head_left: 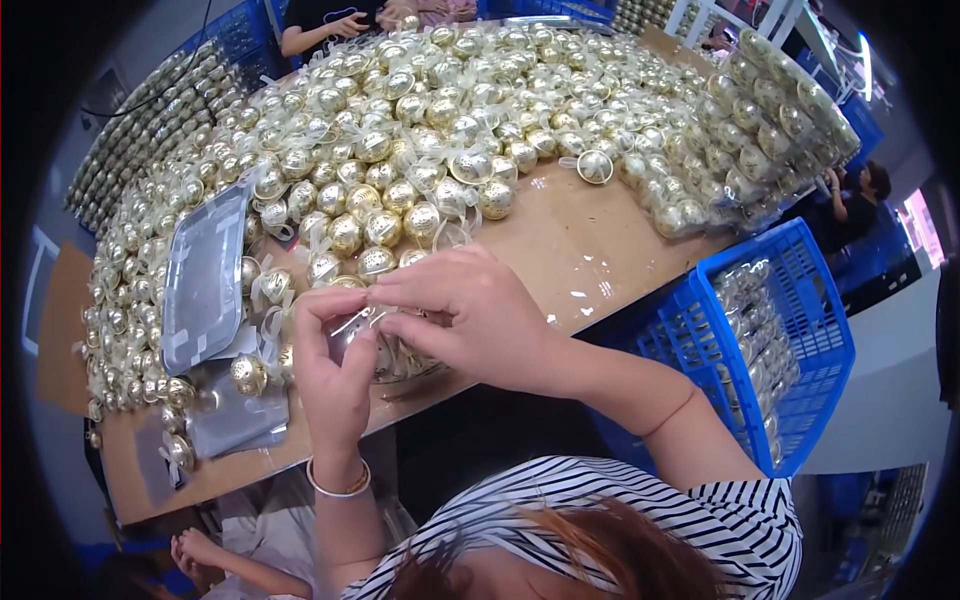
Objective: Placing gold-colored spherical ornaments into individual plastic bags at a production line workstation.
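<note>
Both hands closed on one gold bauble at the near edge of the brown table [590,250].

We find the left hand [335,375] and right hand [480,315] brought together just above the table's near edge, fingers pinched on a gold bauble [385,350] with a clear ribbon; the bauble is largely hidden by the fingers, so we cannot tell how it is turned. A large heap of gold baubles [450,110] covers the far half of the table. A grey tray [205,275] lies on the table left of the hands. A blue crate [800,330] of packed baubles stands off the table's right end. Another person's hands [350,22] work at the table's far side.
</note>
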### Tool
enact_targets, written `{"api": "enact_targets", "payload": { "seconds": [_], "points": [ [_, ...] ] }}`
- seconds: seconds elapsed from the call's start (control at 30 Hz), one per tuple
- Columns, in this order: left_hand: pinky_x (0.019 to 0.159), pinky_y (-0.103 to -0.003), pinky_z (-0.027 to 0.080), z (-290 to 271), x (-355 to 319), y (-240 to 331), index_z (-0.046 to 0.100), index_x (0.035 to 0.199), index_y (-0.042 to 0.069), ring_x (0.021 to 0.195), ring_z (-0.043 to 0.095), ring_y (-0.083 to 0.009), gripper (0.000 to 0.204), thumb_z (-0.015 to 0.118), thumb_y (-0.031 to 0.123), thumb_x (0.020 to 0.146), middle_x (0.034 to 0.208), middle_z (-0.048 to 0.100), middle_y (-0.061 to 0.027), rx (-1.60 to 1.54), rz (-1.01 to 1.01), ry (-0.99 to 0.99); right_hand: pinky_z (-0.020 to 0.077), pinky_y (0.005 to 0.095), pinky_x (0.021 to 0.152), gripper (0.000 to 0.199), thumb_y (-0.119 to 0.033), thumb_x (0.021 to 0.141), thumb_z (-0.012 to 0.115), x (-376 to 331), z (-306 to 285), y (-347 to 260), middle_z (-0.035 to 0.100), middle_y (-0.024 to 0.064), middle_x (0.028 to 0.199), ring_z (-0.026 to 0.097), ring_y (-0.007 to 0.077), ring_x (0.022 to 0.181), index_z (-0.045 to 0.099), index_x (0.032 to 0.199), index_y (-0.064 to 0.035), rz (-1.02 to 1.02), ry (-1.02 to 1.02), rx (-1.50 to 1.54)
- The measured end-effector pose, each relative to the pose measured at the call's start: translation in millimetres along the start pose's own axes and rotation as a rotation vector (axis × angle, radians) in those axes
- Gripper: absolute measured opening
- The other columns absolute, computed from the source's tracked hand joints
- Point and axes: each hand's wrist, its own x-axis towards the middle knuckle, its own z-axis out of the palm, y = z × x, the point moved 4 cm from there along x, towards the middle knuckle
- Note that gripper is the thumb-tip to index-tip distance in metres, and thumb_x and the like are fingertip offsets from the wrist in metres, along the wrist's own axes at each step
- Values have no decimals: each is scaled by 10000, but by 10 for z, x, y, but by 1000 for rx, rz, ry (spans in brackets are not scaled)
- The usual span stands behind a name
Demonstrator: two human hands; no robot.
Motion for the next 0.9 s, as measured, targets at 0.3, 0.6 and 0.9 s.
{"api": "enact_targets", "payload": {
  "seconds": [0.3, 0.6, 0.9],
  "points": [
    [868, -264, 431, -35, 0, -74, 515, 1039, -3, 988, 521, -140, 174, 541, 33, 871, 1116, 505, -100, -82, -122, 33, 446, 328, 779, 210, -123, 766, 706, -34, 41, -137, 667, 33, 948, 636, 189, 869, 688, 976, -119, -163, 110, -233],
    [990, -325, 364, -138, -36, -83, 503, 1096, -3, 1106, 478, -210, 352, 520, 121, 766, 1179, 460, -141, -196, -73, -37, 442, 364, 846, 346, -251, 764, 715, 26, -10, -148, 614, 95, 1155, 592, 230, 1037, 658, 1074, -110, -245, -212, -249],
    [952, -376, 439, -104, -74, -234, 692, 883, 57, 1128, 534, -263, 231, 790, 178, 713, 1124, 577, -108, -105, 388, -60, 471, 411, 889, 385, -269, 726, 747, -180, 40, 43, 613, 129, 1161, 582, 326, 1060, 677, 1058, -87, -312, -92, -95]
  ]
}}
